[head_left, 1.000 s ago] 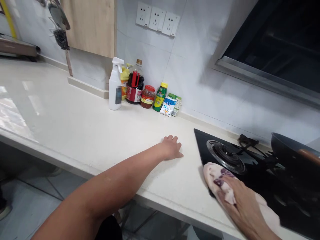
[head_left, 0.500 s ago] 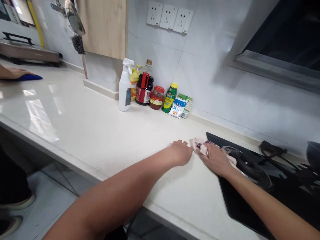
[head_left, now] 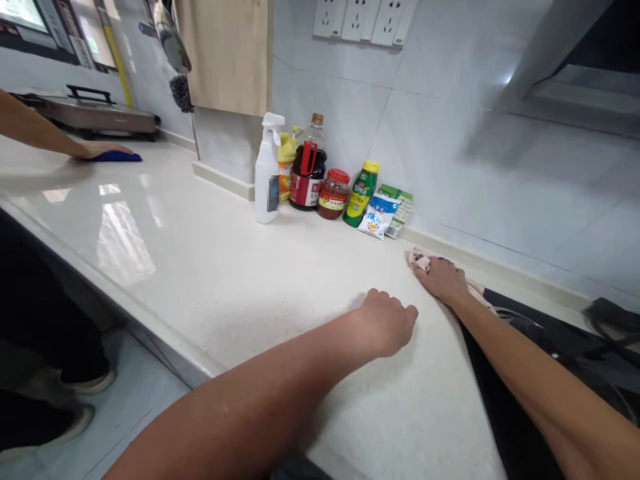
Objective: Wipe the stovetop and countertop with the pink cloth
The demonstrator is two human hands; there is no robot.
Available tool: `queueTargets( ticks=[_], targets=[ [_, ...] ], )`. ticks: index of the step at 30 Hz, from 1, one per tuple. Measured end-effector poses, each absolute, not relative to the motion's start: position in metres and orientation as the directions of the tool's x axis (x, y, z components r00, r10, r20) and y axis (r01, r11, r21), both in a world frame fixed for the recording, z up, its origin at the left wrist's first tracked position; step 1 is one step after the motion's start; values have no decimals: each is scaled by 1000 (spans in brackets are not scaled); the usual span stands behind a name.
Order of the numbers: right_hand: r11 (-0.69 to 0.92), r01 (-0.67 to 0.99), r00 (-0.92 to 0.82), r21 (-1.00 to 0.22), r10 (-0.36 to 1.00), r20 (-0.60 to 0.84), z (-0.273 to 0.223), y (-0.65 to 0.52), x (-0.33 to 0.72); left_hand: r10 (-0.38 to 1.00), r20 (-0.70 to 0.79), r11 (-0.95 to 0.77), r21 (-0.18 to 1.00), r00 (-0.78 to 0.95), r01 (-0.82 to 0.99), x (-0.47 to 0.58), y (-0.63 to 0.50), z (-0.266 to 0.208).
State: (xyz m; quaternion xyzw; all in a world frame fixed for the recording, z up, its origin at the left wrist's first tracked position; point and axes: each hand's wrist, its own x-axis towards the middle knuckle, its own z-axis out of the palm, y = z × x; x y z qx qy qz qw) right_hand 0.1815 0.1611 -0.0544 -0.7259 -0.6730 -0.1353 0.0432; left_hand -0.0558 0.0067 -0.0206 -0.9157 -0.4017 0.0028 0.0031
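My right hand presses a pale cloth with dark patches onto the white countertop, close to the rear edge strip and the corner of the black gas hob. Parts of the cloth stick out past the fingertips and behind the hand, over the hob's edge. Left of it, my left hand rests on the counter with its fingers curled into a loose fist; nothing shows sticking out of it. Its palm side is hidden.
Along the wall stand a white spray bottle, a dark sauce jug, a red-lidded jar, a green bottle and a salt packet. At far left, another person's hand holds a blue cloth on the counter.
My right hand has slid the cloth off the hob's front-left area toward the wall-side counter. My left hand is now farther from it. The view has shifted, and the other person's hand shows more.
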Motion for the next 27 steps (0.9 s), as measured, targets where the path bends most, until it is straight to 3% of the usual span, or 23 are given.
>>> queueTargets(
  ticks=[3, 5, 9, 13, 17, 20, 24, 27],
  targets=[
    [-61, 993, 32, 102, 964, 265, -57, 148, 175, 739, 55, -673, 17, 672, 739, -56, 9, -20],
    [-3, 996, -23, 92, 961, 275, -59, 130, 169, 741, 182, -665, 67, 646, 744, -57, 11, -18],
    [212, 977, -212, 33, 930, 298, -63, 71, 149, 740, 419, -652, 256, 526, 714, -61, 17, -18],
    [361, 926, -308, -114, 894, 324, -60, -4, 125, 701, 395, -712, 443, 595, 545, -61, 19, -24],
    [415, 872, -331, -260, 891, 312, -54, -57, 114, 637, 332, -763, 394, 695, 512, -51, 7, -25],
    [464, 807, -367, -366, 879, 304, -46, -79, 118, 567, 291, -823, 241, 770, 515, -45, -12, -17],
    [577, 634, -534, -515, 808, 248, -28, -107, 137, 573, 230, -819, 132, 786, 559, -46, -45, -7],
    [572, 514, -666, -638, 736, 124, -10, -124, 161, 590, 204, -804, 52, 781, 593, -50, -73, -9]
  ],
)
